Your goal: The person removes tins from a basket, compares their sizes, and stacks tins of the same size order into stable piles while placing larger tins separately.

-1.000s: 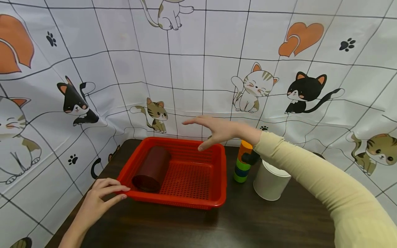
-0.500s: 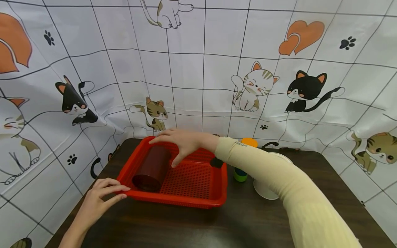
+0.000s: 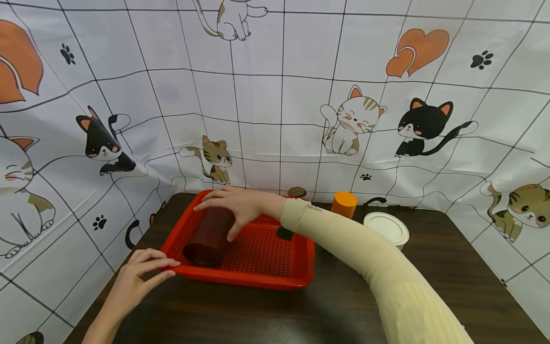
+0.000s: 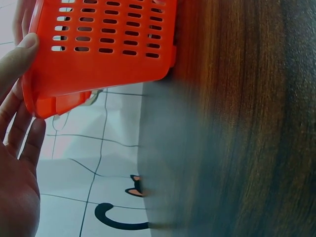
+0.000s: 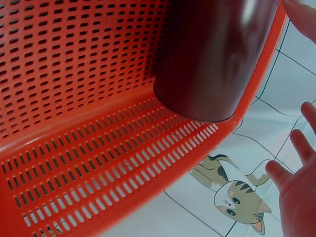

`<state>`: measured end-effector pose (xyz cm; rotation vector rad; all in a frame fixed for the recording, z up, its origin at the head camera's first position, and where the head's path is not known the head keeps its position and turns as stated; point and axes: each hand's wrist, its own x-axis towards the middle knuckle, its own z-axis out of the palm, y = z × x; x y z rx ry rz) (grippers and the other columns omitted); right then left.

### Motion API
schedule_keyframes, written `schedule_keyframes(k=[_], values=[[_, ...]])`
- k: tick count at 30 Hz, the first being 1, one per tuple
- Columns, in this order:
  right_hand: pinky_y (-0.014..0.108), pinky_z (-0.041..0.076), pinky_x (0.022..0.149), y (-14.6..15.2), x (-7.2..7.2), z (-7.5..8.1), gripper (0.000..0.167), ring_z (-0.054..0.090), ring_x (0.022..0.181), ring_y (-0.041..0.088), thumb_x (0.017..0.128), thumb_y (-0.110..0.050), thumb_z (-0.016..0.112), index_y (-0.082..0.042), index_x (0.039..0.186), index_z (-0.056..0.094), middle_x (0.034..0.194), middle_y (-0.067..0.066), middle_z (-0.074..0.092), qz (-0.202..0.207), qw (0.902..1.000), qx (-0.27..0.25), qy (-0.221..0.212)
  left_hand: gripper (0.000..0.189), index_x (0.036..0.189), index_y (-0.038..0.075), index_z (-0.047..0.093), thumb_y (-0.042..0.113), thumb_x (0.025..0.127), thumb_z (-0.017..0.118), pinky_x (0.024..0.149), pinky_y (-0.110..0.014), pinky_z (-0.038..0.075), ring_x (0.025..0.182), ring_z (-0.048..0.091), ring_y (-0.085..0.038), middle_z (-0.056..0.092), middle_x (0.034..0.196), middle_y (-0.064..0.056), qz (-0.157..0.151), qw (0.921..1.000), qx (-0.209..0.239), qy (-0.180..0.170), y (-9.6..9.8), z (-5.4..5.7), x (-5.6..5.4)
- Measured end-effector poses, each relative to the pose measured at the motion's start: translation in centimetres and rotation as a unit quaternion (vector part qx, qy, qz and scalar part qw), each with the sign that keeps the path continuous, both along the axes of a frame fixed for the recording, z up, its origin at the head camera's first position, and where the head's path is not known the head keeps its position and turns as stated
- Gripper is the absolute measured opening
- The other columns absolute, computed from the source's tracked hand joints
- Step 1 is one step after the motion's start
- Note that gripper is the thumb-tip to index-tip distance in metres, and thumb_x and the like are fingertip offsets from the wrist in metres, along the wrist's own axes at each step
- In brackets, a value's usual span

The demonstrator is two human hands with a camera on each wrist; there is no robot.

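Observation:
A red perforated plastic basket stands on the dark wooden table. Inside, along its left wall, lies a dark maroon cylinder. My left hand holds the basket's front-left corner; in the left wrist view the thumb and fingers lie on opposite sides of the rim. Over the cylinder's far end, my right hand is spread, palm down. The right wrist view shows a gap between its fingertips and the cylinder. That hand hides part of the cylinder and the basket's back.
Right of the basket, an orange-topped object stands partly behind the right sleeve. A pale can with a white lid is beside it, also partly covered. A white sheet printed with cats hangs behind the table.
My right hand has moved left and down, from above the basket's right side to over the cylinder. My left hand stays on the corner. Basket and cylinder have not visibly moved.

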<state>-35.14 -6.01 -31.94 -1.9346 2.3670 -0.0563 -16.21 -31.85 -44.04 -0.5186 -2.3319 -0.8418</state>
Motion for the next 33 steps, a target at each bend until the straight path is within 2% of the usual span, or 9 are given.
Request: schedule_keyframes(k=[9, 18, 29, 33], values=[[0.042, 0.022, 0.120, -1.4, 0.3, -0.5, 0.100, 0.024, 0.146, 0.017, 0.075, -0.052, 0.080, -0.034, 0.156, 0.024, 0.160, -0.003, 0.028, 0.014, 0.9996, -0.004, 0.024, 0.048, 0.097, 0.027, 0.078, -0.005, 0.062, 0.087, 0.082, -0.013, 0.031, 0.100, 0.042, 0.003, 0.063, 0.098, 0.015, 0.006, 0.9999, -0.007, -0.009, -0.1, -0.2, 0.0], [0.040, 0.016, 0.124, -2.5, 0.7, -2.5, 0.102, 0.021, 0.149, 0.019, 0.075, -0.053, 0.080, -0.029, 0.157, 0.025, 0.161, 0.001, 0.028, 0.035, 0.9988, 0.009, 0.033, 0.047, 0.097, 0.025, 0.078, -0.005, 0.062, 0.087, 0.081, -0.013, 0.032, 0.099, 0.042, 0.003, 0.063, 0.099, 0.014, 0.004, 0.9999, -0.009, -0.009, -0.2, -0.3, 0.0], [0.042, 0.013, 0.125, -3.8, 1.4, -4.8, 0.104, 0.019, 0.151, 0.018, 0.073, -0.055, 0.081, -0.032, 0.157, 0.024, 0.163, -0.004, 0.025, 0.045, 0.9969, 0.040, 0.051, 0.047, 0.098, 0.028, 0.078, -0.003, 0.064, 0.086, 0.081, -0.014, 0.032, 0.100, 0.042, 0.003, 0.062, 0.099, 0.016, 0.006, 0.9999, -0.005, -0.015, -0.3, -0.4, -0.1], [0.047, 0.013, 0.125, -4.1, 1.6, -5.3, 0.103, 0.017, 0.153, 0.020, 0.074, -0.057, 0.080, -0.034, 0.157, 0.023, 0.164, -0.005, 0.023, 0.043, 0.9956, 0.056, 0.061, 0.047, 0.098, 0.028, 0.078, -0.003, 0.064, 0.086, 0.082, -0.014, 0.032, 0.100, 0.042, 0.003, 0.062, 0.099, 0.016, 0.007, 0.9998, -0.005, -0.016, -0.3, -0.4, -0.1]])
